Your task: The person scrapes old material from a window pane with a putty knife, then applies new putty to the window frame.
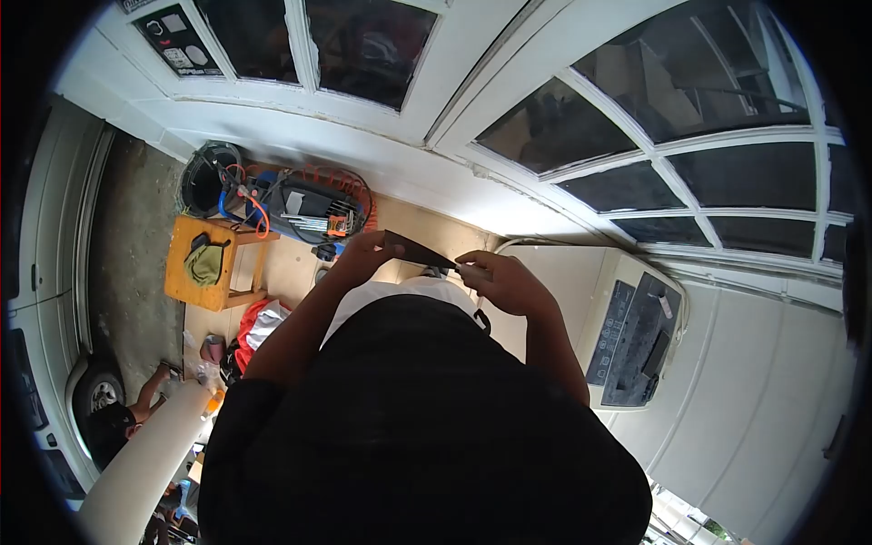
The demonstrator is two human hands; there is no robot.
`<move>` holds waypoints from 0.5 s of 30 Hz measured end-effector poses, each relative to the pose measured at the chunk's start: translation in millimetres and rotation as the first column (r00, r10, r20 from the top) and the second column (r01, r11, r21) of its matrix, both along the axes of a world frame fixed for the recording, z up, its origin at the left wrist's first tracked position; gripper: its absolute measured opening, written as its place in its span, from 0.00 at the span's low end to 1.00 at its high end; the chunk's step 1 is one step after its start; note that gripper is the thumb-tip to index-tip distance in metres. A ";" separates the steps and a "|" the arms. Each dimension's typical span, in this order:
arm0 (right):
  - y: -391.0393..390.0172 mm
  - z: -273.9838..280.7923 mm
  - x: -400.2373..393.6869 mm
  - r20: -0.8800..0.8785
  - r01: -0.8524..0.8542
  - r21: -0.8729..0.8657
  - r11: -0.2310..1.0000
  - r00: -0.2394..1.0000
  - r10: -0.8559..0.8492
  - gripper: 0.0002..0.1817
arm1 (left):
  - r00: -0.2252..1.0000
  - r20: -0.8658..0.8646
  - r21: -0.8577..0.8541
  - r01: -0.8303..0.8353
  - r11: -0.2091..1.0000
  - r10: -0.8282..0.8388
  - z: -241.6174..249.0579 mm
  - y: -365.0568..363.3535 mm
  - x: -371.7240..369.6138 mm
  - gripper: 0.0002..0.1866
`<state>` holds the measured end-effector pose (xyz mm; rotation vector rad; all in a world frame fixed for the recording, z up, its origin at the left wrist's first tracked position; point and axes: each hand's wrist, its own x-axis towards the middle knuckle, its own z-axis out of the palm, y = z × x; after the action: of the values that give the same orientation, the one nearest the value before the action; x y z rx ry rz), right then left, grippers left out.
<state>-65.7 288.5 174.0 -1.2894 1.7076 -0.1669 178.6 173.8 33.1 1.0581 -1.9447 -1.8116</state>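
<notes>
A dark, flat piece point(418, 253) that narrows toward the right is stretched between my two hands at waist height. Its exact kind I cannot make out. My left hand point(361, 260) is closed on the wide end, fingers wrapped round its edge. At the narrow end, my right hand point(493, 280) pinches the tip between thumb and fingers. Just beyond my left hand, a set of hex keys point(338, 224) with an orange holder lies on a dark machine point(300, 195) wrapped in a coiled red hose point(366, 186).
A wooden stool point(186, 286) with a green cap point(205, 263) stands at left, by a black bucket point(202, 186). To the right is a washing machine point(568, 272). A white pillar point(145, 468), a parked van point(45, 236) and another person point(113, 431) are at far left.
</notes>
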 end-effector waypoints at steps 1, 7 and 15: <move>5.1 6.3 0.3 0.044 0.063 -0.040 0.997 0.997 -0.061 0.20 | 1.000 -0.004 0.012 -0.003 1.000 0.003 -4.7 4.5 -1.6 0.13; 32.1 -5.5 -39.0 0.355 0.260 -0.256 0.931 0.921 -0.159 0.20 | 0.980 -0.172 0.214 -0.062 0.975 0.100 -25.4 19.0 -47.4 0.17; 46.3 -17.9 -126.9 0.386 0.159 -0.347 0.924 0.922 -0.014 0.20 | 0.896 -0.294 0.173 -0.291 0.941 0.331 -29.3 82.5 -161.5 0.20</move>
<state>-192.6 334.8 156.0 -1.3449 1.4370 -0.7796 17.1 256.3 3.9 0.9738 -1.4012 -1.8066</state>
